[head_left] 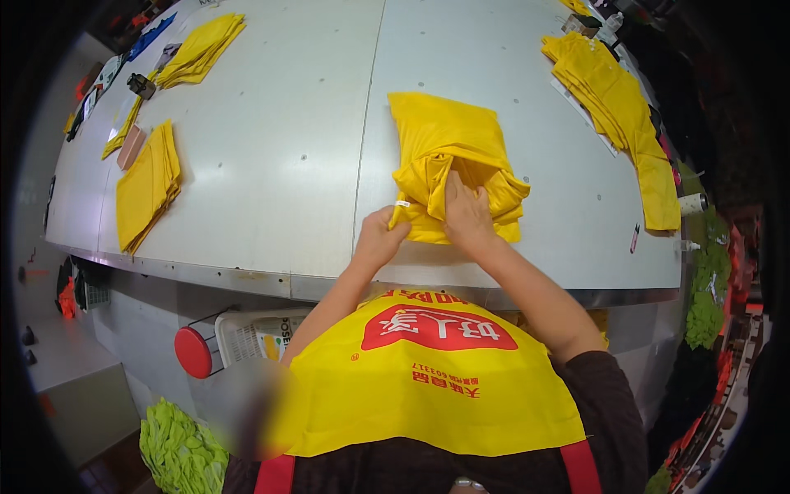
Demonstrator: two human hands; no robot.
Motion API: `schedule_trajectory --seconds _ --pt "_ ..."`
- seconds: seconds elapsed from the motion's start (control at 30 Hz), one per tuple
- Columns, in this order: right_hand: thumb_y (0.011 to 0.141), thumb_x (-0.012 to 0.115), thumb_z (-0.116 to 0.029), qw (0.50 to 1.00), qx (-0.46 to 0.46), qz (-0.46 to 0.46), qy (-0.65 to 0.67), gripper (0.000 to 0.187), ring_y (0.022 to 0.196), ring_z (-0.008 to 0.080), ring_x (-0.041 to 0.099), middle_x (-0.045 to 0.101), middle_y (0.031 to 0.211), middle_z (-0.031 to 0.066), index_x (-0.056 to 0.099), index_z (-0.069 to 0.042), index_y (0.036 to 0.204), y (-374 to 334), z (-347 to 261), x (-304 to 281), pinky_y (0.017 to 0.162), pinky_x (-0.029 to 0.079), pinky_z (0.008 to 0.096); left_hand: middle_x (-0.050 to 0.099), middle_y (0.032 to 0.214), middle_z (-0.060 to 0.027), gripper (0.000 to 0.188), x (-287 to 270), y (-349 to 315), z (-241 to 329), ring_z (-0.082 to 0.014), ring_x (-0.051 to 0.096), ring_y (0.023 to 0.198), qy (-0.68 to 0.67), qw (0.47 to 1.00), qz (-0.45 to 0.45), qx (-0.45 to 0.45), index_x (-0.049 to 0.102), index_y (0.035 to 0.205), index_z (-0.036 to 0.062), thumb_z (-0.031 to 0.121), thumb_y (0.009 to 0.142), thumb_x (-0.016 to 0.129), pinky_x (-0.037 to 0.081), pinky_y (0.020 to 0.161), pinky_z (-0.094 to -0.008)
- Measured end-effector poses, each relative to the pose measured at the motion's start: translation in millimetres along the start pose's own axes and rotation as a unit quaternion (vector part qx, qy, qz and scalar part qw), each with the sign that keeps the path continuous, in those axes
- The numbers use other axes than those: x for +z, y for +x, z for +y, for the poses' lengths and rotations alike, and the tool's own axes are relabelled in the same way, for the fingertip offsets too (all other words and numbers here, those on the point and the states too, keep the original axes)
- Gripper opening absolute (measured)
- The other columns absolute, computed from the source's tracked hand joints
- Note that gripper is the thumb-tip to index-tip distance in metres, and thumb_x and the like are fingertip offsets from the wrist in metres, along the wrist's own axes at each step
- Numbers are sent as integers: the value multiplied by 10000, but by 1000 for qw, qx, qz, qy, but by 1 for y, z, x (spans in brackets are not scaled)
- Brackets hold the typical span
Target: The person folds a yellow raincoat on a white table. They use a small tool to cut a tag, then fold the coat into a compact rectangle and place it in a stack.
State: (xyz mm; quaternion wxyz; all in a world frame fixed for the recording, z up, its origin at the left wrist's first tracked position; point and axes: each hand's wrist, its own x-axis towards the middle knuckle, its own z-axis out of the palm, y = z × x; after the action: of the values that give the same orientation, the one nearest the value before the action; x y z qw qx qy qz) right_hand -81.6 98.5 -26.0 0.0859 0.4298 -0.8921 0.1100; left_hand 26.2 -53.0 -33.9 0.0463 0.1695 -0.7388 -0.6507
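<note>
A yellow cloth garment (pixel 448 144), partly folded, lies on the grey table (pixel 271 165) just beyond its near edge. My left hand (pixel 380 237) pinches the garment's lower left corner, fingers closed on the fabric near a small white tag. My right hand (pixel 466 216) presses flat on the bunched folds in the garment's lower middle, fingers spread and pointing away from me. A yellow apron with a red patch (pixel 428 375) hangs over my chest below the table edge.
Stacks of folded yellow cloth lie at the left (pixel 146 185), far left (pixel 200 49) and along the right edge (pixel 617 103). A white basket (pixel 255 333) and a red round disc (pixel 192 351) sit under the table. Green fabric heaps lie on the floor (pixel 177 449).
</note>
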Motion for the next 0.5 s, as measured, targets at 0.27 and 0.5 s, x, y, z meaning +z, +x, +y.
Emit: schedule_trajectory --seconds 0.27,0.5 --pt "779 523 -79 988 -20 -115 -103 584 832 257 522 487 1004 113 344 4 1328 -14 -13 32 889 324 549 595 720 -180 197 -3 -17 -28 -273 582 641 142 989 36 39 589 840 -16 171 786 620 445 595 -328" --pt "796 506 -86 993 -55 -77 -64 557 869 279 537 496 1023 124 341 0 1321 -18 -3 30 885 331 539 614 710 -121 266 -13 12 25 -252 593 614 200 963 145 109 588 753 23 272 752 684 466 562 -319"
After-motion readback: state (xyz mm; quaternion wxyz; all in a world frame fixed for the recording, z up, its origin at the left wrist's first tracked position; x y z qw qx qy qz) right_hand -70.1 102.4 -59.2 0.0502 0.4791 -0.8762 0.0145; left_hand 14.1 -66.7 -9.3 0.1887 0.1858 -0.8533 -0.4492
